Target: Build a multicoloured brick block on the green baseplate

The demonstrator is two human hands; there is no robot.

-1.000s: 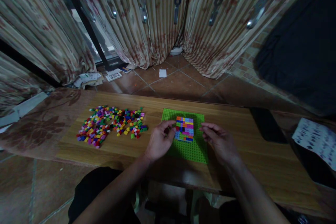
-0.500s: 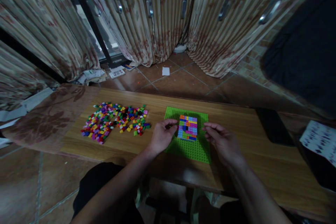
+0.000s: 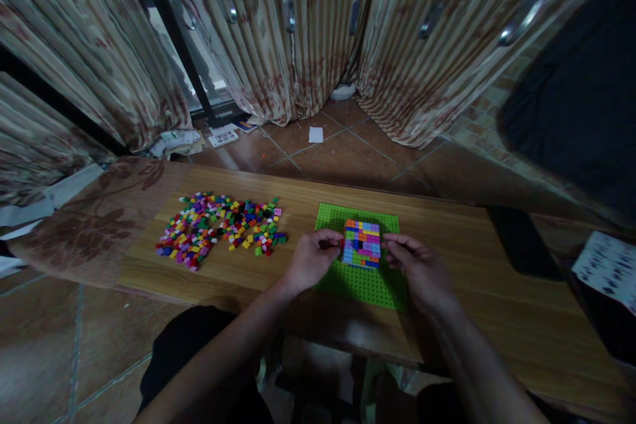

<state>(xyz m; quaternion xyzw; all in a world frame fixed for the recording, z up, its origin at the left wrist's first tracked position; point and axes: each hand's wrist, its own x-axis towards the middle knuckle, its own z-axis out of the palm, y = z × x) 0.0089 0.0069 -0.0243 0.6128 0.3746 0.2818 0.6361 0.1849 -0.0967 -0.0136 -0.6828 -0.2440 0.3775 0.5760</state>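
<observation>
A rectangular block of many-coloured toy bricks (image 3: pixel 362 243) stands on the green studded baseplate (image 3: pixel 365 291). A small dark gap shows near its middle. At its left side is my left hand (image 3: pixel 314 257), thumb and forefinger pinched on what looks like a small red brick (image 3: pixel 341 245). My right hand (image 3: pixel 420 268) is beside the block's right edge with its fingers drawn together. Whether those fingertips touch the block or hold a small piece cannot be made out.
A wide heap of loose toy bricks (image 3: pixel 191 238) lies on the left of the wooden table (image 3: pixel 472 318). On the right are a dark flat object (image 3: pixel 521 238) and a patterned white sheet (image 3: pixel 606 265). A reddish cloth (image 3: pixel 99 232) is beyond the left end.
My right fingertips have come closer to the block's right edge. My left hand keeps its pinch by the left side. The whole view has shifted slightly.
</observation>
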